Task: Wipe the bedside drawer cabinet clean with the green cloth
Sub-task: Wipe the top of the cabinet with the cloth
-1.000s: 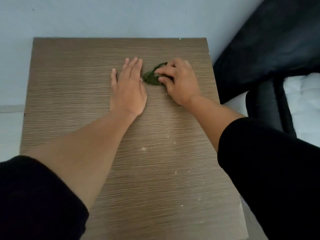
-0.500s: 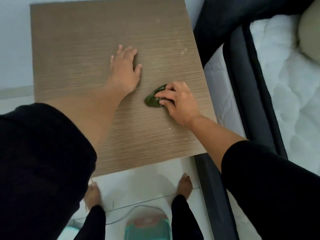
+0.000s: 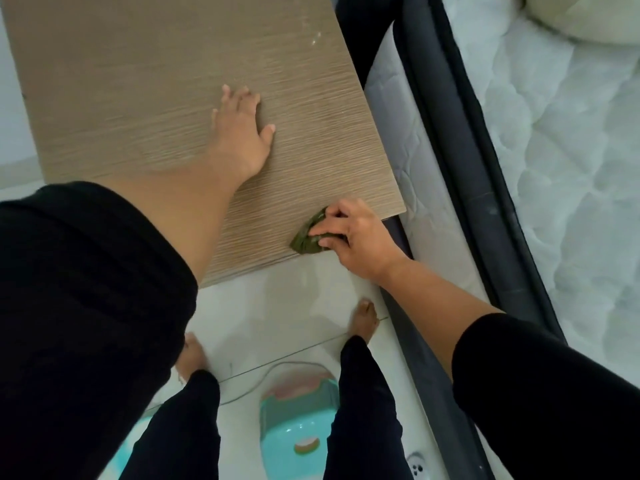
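Bedside drawer cabinet top braced by flat, open-fingered left hand; green cloth bunched under curled right hand fingers at near right corner; risk: slipping off edge, leaving far specks unwiped.

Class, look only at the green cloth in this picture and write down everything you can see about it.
The green cloth is small, dark olive green and bunched into a creased, roughly pointed wad, so its full shape is hidden. It looks like soft fabric. It lies on the wood-grain top of the cabinet, at the near front edge by the right corner. The right hand grips it, curled fingers on top covering its right part; its left tip sticks out. The left hand rests flat, apart from it.
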